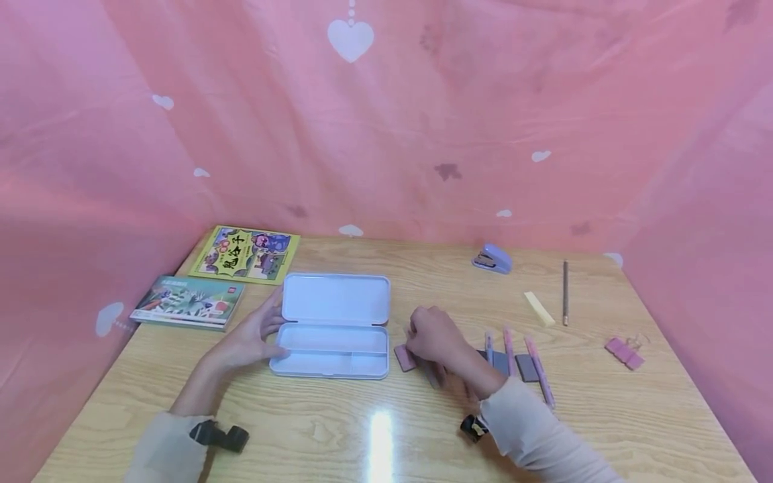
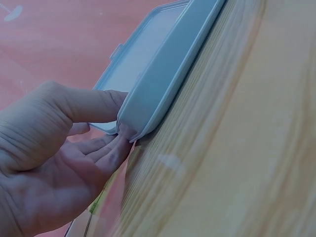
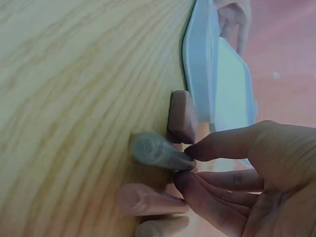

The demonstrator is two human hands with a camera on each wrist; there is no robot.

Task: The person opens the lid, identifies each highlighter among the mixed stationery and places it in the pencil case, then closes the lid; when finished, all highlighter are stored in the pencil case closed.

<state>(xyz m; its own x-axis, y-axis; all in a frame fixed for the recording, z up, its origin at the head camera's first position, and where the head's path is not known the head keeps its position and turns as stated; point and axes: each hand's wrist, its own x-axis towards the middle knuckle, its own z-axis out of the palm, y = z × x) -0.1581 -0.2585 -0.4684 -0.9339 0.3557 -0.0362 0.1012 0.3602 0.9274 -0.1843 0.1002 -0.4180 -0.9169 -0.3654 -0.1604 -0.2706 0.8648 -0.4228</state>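
A pale blue pencil case (image 1: 336, 299) lies with its lid back, showing a divided tray. My left hand (image 1: 250, 335) holds its left end; in the left wrist view the thumb (image 2: 101, 104) lies over the rim and fingertips touch underneath. To the right of the case, my right hand (image 1: 439, 339) pinches a greyish pen (image 3: 154, 151) between thumb and fingertips. Beside that pen sit a pinkish block (image 3: 182, 117), probably an eraser, and a pink pen (image 3: 145, 199). In the head view the hand partly hides the pens under it.
Pens (image 1: 539, 372) and dark grey blocks (image 1: 527, 368) lie right of my right forearm. Farther off are a purple stapler (image 1: 494, 259), a cream strip (image 1: 539, 308), a pencil (image 1: 565, 293) and pink clips (image 1: 625, 353). A yellow book (image 1: 244, 255) and a teal book (image 1: 188, 302) lie left.
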